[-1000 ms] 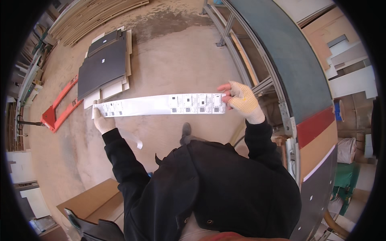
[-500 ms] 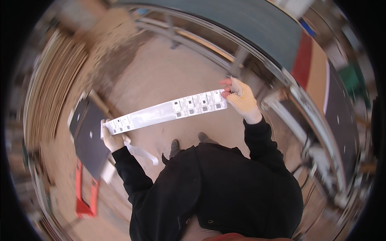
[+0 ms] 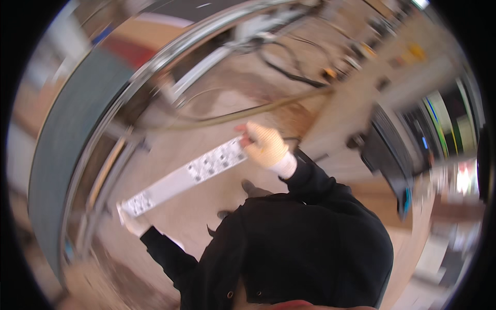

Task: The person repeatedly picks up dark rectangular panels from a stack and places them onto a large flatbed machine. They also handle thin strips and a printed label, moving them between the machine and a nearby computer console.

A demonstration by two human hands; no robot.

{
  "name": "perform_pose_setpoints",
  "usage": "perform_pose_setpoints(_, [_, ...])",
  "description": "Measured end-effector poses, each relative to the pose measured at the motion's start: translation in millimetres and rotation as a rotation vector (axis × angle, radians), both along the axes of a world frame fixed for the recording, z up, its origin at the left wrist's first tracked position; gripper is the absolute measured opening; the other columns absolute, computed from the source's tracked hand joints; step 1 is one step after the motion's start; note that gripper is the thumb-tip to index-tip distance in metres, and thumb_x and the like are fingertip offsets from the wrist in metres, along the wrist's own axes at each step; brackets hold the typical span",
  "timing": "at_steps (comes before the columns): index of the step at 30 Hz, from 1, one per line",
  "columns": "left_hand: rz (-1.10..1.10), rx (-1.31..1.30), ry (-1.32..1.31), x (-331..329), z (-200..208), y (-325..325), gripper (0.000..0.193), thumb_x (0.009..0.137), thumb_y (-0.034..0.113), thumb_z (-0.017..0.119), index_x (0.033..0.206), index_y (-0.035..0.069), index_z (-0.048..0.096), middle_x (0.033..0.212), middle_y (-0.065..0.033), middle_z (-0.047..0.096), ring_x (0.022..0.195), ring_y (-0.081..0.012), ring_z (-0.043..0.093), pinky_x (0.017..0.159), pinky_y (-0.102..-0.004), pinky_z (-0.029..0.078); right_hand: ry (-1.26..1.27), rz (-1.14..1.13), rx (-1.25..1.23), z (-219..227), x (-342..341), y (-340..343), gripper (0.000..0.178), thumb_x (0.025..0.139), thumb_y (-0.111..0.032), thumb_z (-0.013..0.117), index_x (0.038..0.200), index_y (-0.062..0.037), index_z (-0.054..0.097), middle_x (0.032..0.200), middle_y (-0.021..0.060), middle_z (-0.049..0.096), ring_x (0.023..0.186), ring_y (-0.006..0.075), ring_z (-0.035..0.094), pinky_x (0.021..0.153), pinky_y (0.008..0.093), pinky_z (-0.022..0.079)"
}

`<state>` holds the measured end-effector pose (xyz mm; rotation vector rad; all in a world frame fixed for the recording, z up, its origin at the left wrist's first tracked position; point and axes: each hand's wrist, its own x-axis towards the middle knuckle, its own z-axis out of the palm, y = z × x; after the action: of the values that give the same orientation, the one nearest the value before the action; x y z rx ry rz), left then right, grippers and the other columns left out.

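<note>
A long white strip of printed labels (image 3: pixel 178 178) is stretched between my two hands, slanting from lower left up to the right. Small dark printed squares cluster toward both of its ends, with a plain stretch in the middle. In a pale knit glove with bare fingertips, my right hand (image 3: pixel 265 145) pinches the upper right end. My left hand (image 3: pixel 135 223), gloved too and smeared by motion, grips the lower left end. Part of a pale tail hangs by my left sleeve, mostly hidden by it.
A conveyor-like table with a grey-green surface (image 3: pixel 72 134) and metal frame curves along the left. Black cables (image 3: pixel 289 72) lie on the floor ahead. To the right stand a cabinet (image 3: pixel 336 124), a black keyboard (image 3: pixel 385 150) and a lit screen (image 3: pixel 444 124). My shoes show below the strip.
My body has turned to the right; the table now lies on the left, and a screen and keyboard have come into view. The strip stays in both hands, tilted more steeply.
</note>
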<state>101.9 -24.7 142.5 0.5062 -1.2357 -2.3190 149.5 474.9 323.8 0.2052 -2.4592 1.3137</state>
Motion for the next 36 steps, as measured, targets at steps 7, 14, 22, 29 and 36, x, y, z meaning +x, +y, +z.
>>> perform_pose_setpoints(7, [-0.529,0.135,0.095,-18.5,102.1,187.5,0.051,0.103,0.019,0.055,0.143,-0.011,0.049,0.138,-0.0228,0.058,0.125,-0.0312,0.059,0.108,-0.0454,0.049,0.068,-0.551,0.179,122.7,252.8,80.1,0.025,0.090,-0.002,0.065,0.115,-0.0022,0.067,0.092,0.0161,0.071,0.075,0.0362,0.070,0.068,0.0402,0.056])
perform_pose_setpoints(14, [-1.134,0.130,0.347,-59.4,163.6,344.3,0.042,0.107,0.021,0.051,0.143,-0.003,0.053,0.136,-0.0154,0.062,0.129,-0.0273,0.058,0.113,-0.0445,0.043,0.303,-1.194,0.136,152.5,420.3,147.2,0.036,0.092,0.003,0.058,0.127,-0.0019,0.065,0.084,-0.0012,0.059,0.077,0.0085,0.059,0.071,0.0256,0.051])
perform_pose_setpoints(22, [-1.495,-0.124,0.286,12.0,237.1,481.7,0.036,0.102,0.033,0.062,0.130,0.010,0.067,0.121,-0.0041,0.070,0.109,-0.0172,0.066,0.083,-0.0358,0.054,-0.103,-1.572,0.247,150.1,614.8,295.6,0.043,0.089,-0.004,0.056,0.131,0.0000,0.064,0.087,0.0065,0.066,0.078,0.0124,0.063,0.070,0.0278,0.051])
perform_pose_setpoints(29, [-1.439,-0.457,0.151,36.8,201.8,539.0,0.048,0.100,0.045,0.066,0.124,0.003,0.067,0.112,-0.0094,0.071,0.093,-0.0214,0.071,0.077,-0.0354,0.057,-0.312,-1.632,0.361,67.7,692.3,398.0,0.032,0.091,-0.010,0.061,0.121,-0.0016,0.070,0.101,0.0166,0.076,0.093,0.0225,0.072,0.084,0.0363,0.055])
perform_pose_setpoints(36, [-1.550,-0.479,-0.085,18.7,150.9,472.7,0.057,0.103,0.056,0.055,0.102,0.002,0.073,0.087,-0.0086,0.072,0.073,-0.0191,0.068,0.068,-0.0312,0.056,-0.082,-1.614,0.155,80.7,684.9,337.0,0.029,0.093,-0.007,0.063,0.120,-0.0005,0.069,0.098,0.0107,0.075,0.091,0.0189,0.070,0.080,0.0334,0.055])
